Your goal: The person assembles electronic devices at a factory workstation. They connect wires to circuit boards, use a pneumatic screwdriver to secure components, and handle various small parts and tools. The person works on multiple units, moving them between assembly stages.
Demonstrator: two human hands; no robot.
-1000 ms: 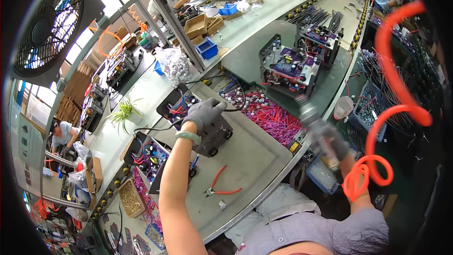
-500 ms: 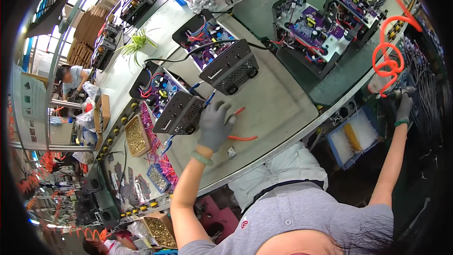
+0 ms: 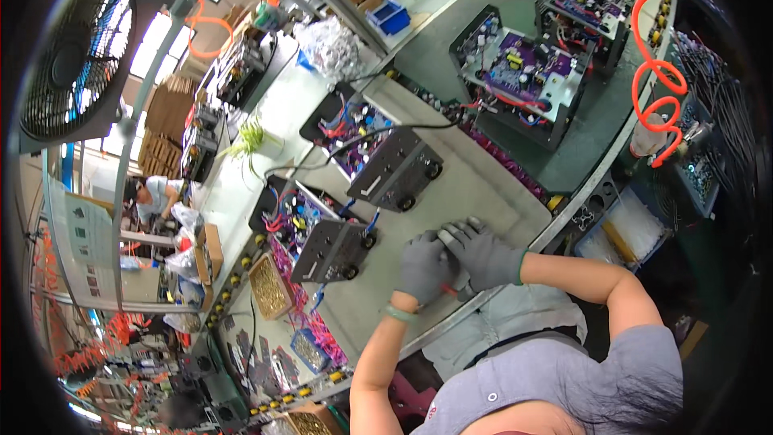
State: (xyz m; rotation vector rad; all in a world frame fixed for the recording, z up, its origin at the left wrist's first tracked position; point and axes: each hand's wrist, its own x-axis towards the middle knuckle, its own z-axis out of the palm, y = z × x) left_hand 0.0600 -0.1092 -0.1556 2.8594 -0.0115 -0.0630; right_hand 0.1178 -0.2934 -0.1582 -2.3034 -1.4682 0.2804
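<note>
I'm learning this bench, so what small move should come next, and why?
Perhaps ease the right hand away from the left hand, to clear the red handle: the hands are bunched together in view, the handle shows just below them, and whether either grips it is hidden.

The right hand (image 3: 488, 258) has come from the far right to meet the left hand (image 3: 422, 266), which has left the nearest chassis (image 3: 326, 252), both mostly covering the red-handled pliers (image 3: 448, 289) now.
</note>
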